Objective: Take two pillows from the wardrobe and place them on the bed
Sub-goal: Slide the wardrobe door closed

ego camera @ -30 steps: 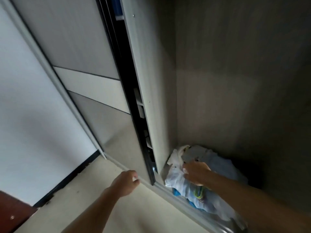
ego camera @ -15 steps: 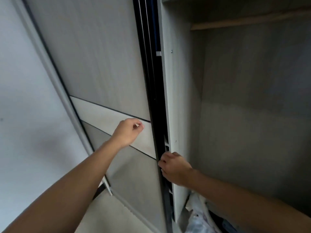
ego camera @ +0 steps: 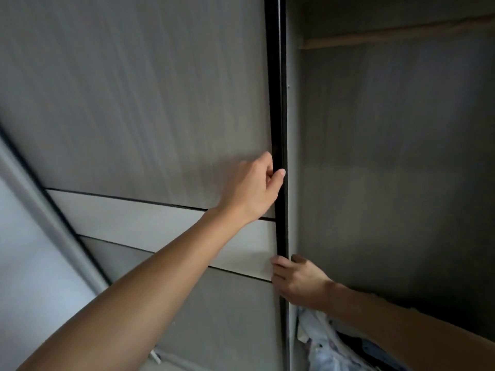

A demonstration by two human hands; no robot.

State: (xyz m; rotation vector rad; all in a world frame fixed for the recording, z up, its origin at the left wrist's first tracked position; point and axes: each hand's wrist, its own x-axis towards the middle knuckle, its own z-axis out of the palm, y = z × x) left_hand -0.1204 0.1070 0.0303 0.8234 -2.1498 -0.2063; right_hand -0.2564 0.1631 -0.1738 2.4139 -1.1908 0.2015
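Observation:
A grey sliding wardrobe door (ego camera: 150, 108) fills the left and centre, with a black vertical edge strip (ego camera: 278, 103). My left hand (ego camera: 254, 188) grips that black edge at mid height, thumb on the strip. Lower down, my right hand (ego camera: 297, 282) holds the same edge from the inner side. To the right, the open wardrobe compartment (ego camera: 388, 183) is dark. At its bottom lies a pale bundle of fabric or bags (ego camera: 321, 344); I cannot tell whether it is a pillow.
A wooden rail or shelf edge (ego camera: 388, 36) crosses the top of the compartment. A lighter band (ego camera: 160, 223) runs across the door. A white wall (ego camera: 24, 263) stands at the far left, with pale floor (ego camera: 166, 366) at the bottom.
My right hand left the bundle on the wardrobe floor and rose to the door edge. My left hand lifted from near the floor and took hold of the black strip. The view tilted up.

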